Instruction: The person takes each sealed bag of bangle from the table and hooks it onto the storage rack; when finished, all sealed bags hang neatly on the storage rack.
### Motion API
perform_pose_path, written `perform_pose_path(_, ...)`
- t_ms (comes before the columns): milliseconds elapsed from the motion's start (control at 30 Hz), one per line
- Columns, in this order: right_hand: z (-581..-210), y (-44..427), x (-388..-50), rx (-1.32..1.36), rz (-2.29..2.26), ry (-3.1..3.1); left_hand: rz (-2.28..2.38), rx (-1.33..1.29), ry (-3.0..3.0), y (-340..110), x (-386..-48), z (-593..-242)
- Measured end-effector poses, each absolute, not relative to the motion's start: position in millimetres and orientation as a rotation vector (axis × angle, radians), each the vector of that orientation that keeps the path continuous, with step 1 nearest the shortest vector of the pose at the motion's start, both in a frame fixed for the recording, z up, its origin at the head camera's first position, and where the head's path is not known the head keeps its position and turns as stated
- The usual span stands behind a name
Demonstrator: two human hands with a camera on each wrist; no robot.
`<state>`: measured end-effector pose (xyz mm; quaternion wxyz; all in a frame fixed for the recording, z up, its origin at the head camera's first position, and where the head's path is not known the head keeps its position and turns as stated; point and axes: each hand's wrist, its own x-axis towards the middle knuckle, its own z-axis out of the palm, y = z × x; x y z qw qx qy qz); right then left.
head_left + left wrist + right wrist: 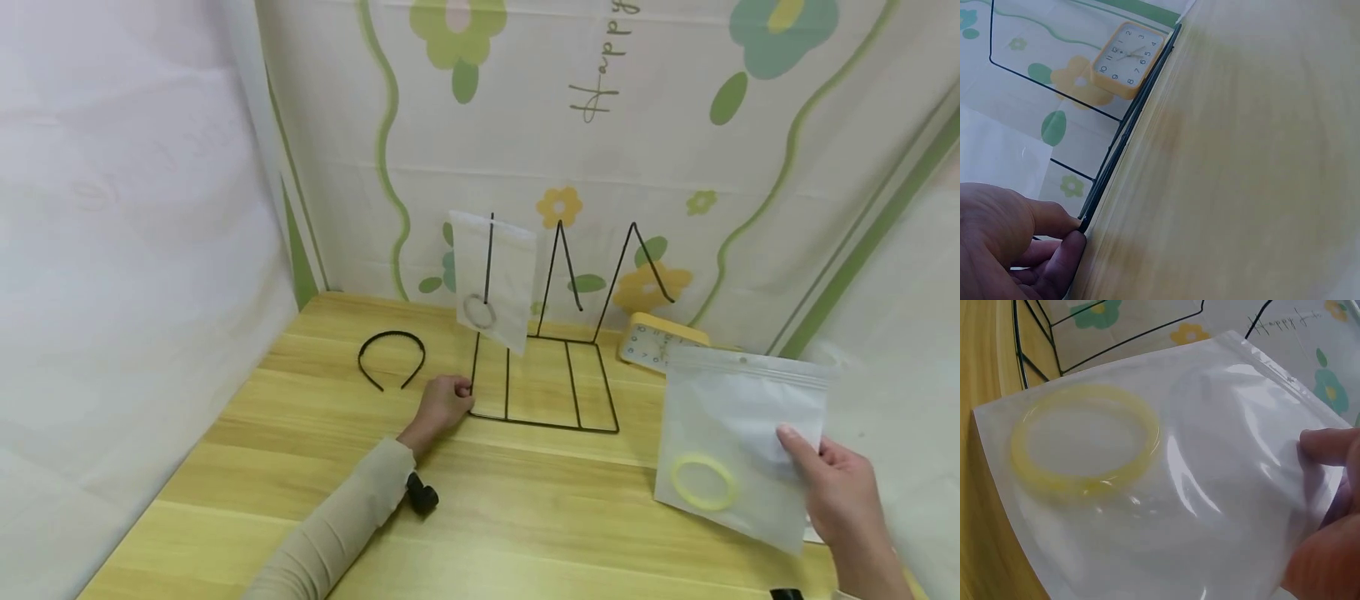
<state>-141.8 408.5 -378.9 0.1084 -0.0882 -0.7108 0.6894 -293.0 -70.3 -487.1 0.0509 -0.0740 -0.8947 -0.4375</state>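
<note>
Head view: left hand (444, 405) pinches the wire rack (506, 418) by its left side, right hand (846, 482) has fingers clamped on the zip bag (750, 433) (yellow bangle (1079, 485) inside) right of the rack; best keep rack braced, bag flat, hang hole (743, 360) uncovered.

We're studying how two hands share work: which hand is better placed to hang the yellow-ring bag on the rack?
Probably the right hand: it grips the bag, and the rack has bare hooks on its side. The left hand pinches the rack, so it seems better for steadying.
</note>
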Motion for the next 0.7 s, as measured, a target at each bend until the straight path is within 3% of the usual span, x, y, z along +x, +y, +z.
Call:
perform_pose_path(167, -375.2, 385.4, -146.0, -0.239, 1.975, -2.094, -1.329, -0.241, -2.712, -69.7, -293.2, -488.8)
perform_pose_path(700, -352.9, 293.4, -175.8, 0.253, 1.678, -2.27, -1.338, -0.223, -2.737, -71.4, -291.4, -485.9)
